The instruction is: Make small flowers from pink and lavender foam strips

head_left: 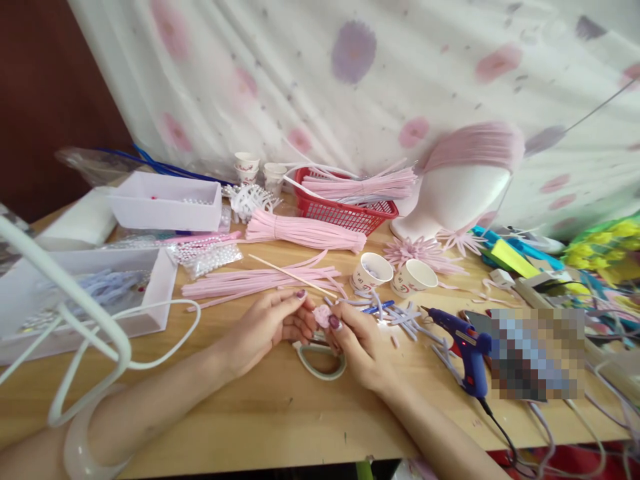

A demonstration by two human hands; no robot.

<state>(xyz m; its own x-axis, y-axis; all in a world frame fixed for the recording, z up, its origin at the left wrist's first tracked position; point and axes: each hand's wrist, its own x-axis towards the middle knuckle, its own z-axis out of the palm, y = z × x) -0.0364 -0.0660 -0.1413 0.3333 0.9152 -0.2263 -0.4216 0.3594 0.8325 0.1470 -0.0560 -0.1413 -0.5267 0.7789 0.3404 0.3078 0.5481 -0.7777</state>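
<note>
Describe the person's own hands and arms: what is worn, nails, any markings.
Both forearms are bare, with no sleeves in view. The left hand and right hand have dark purple polished nails. A pale, translucent bangle circles the left arm near the bottom edge. No rings, watch or markings can be made out.

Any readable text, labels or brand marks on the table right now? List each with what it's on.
None can be read.
Two paper cups: red printed marks on the sides, too small and blurred to read.
Cups at the back: pinkish print, also unreadable.
Blue glue gun: no legible label.
Pixelated patch beside it: content hidden.
</note>
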